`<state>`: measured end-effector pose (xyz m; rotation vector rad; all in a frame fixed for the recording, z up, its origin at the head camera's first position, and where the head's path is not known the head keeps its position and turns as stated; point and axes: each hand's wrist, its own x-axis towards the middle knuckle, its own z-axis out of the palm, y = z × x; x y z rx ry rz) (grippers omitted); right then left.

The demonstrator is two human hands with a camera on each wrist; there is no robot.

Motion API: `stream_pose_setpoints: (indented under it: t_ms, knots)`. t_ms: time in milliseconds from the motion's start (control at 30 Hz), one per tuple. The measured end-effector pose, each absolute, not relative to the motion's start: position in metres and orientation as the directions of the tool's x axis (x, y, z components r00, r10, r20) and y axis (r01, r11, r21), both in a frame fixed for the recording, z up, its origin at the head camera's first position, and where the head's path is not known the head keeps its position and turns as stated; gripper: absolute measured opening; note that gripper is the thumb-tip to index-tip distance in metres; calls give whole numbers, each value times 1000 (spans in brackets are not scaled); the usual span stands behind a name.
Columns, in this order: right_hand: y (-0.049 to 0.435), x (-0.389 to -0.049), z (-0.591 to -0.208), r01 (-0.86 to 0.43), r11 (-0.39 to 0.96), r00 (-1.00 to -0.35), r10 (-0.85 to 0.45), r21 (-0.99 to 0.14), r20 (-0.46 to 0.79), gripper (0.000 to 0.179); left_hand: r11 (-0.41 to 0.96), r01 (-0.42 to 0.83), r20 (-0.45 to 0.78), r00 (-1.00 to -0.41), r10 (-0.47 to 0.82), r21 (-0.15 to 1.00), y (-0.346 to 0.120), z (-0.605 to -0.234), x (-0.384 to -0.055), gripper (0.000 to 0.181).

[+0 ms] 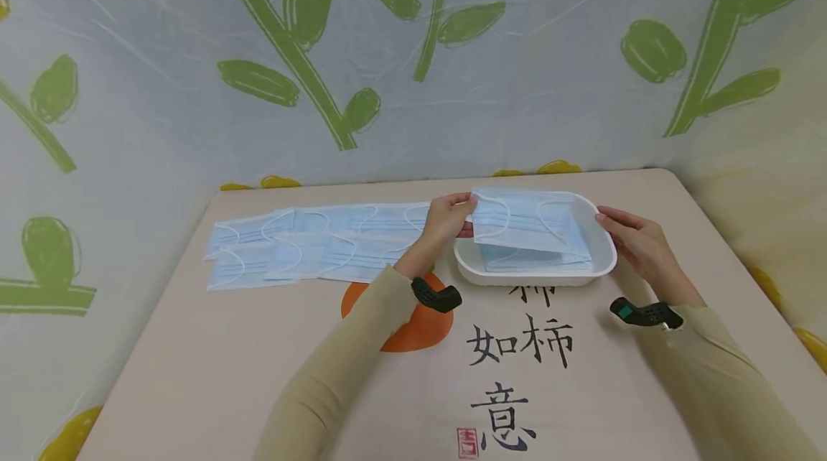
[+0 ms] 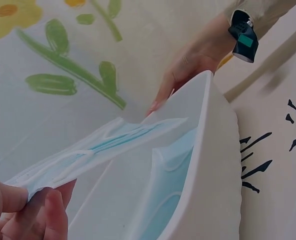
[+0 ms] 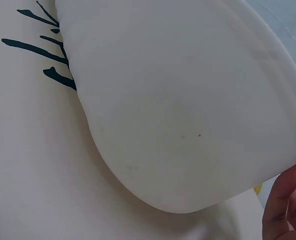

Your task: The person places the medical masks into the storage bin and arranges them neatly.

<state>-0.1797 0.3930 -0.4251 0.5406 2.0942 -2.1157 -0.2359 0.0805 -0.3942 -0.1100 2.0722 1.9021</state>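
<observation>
My left hand (image 1: 446,220) pinches the left edge of a light blue face mask (image 1: 520,220) between thumb and fingers. That mask hangs tilted over a white tray (image 1: 604,249). Another blue mask (image 2: 173,165) lies inside, partly hidden beneath it; whether there are more under it I cannot tell. At the tray's right end my right hand (image 1: 639,245) grips the rim, thumb on the edge. Its fingers (image 3: 278,205) appear at the rim in the right wrist view, against the tray's outer wall (image 3: 188,125).
Several overlapping blue masks (image 1: 284,253) with white ear loops lie in two rows left of the tray. The pale tabletop bears an orange fruit print (image 1: 420,321) and black characters (image 1: 504,418). A leaf-patterned curtain (image 1: 452,116) stands behind the table.
</observation>
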Motion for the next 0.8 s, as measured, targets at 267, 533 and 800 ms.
stream_pose_setpoints:
  t_ms: [267,533,800]
  knots:
    - [394,-178,-426,322,-31,-933,160,-946,-323,21,73,-286,-295,-941,168,955,92,-401,-233,36]
    - [392,-177,-424,303,-43,-937,170,-952,-305,17,43,-273,-277,-946,171,961,106,-405,-232,34]
    - [391,-177,-423,314,-27,-932,184,-949,-314,25,74,-264,-274,-944,185,962,116,-406,-227,33]
